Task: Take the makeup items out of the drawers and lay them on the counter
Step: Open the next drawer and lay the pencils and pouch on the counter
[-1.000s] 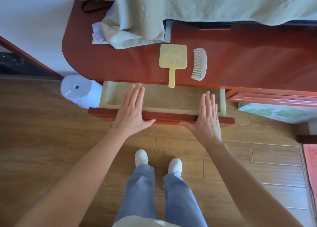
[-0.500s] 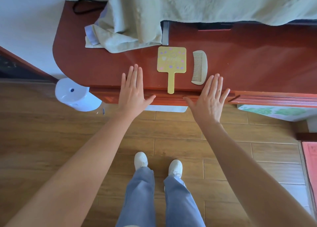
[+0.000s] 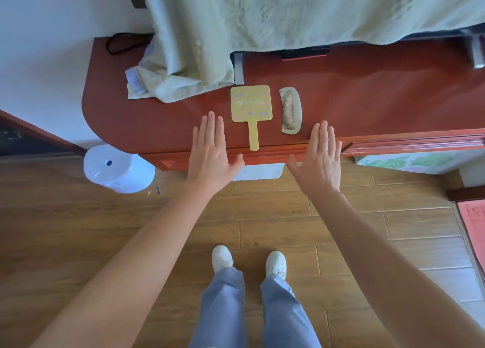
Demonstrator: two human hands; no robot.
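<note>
A yellow hand mirror (image 3: 251, 108) with pastel dots lies flat on the red-brown counter (image 3: 367, 95), its handle reaching the front edge. A pale comb (image 3: 290, 110) lies just right of it. The drawer front (image 3: 265, 159) below the counter edge is pushed in flush. My left hand (image 3: 212, 153) is flat with fingers spread, over the counter edge left of the mirror handle. My right hand (image 3: 319, 158) is likewise flat and spread, right of the comb. Neither hand holds anything.
A pale green cloth (image 3: 236, 32) drapes over the back of the counter and bunches at its left. A white round bin (image 3: 118, 169) stands on the wood floor at the left. A second drawer front (image 3: 412, 144) runs to the right. My white shoes show below.
One second ago the drawer stood open with both palms on its front. It has been pushed shut, and both hands now rest flat at the counter edge.
</note>
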